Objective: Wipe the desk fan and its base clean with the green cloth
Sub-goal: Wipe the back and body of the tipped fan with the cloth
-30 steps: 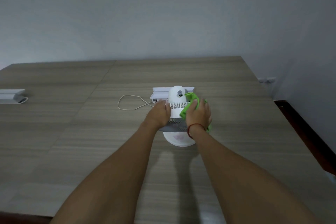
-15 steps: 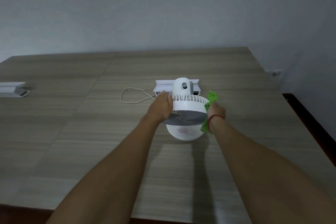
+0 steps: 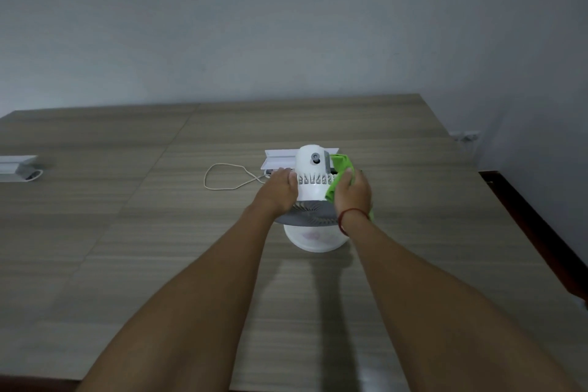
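Note:
A small white desk fan [image 3: 311,175] stands mid-table with its grey front grille [image 3: 310,215] facing me and its round white base [image 3: 313,239] below. My left hand [image 3: 280,189] grips the fan's left side. My right hand [image 3: 353,192] presses the green cloth [image 3: 340,169] against the right rear of the fan's housing. Part of the cloth hangs below my right wrist.
A thin white cord [image 3: 222,177] loops on the wooden table [image 3: 127,232] left of the fan. A white socket box [image 3: 280,157] sits behind the fan; another one [image 3: 17,165] lies at the far left. The table's right edge [image 3: 525,232] drops to the floor.
My right hand with the cloth has moved from the fan's right rim back up onto the rear housing. The left hand has kept its grip on the left side.

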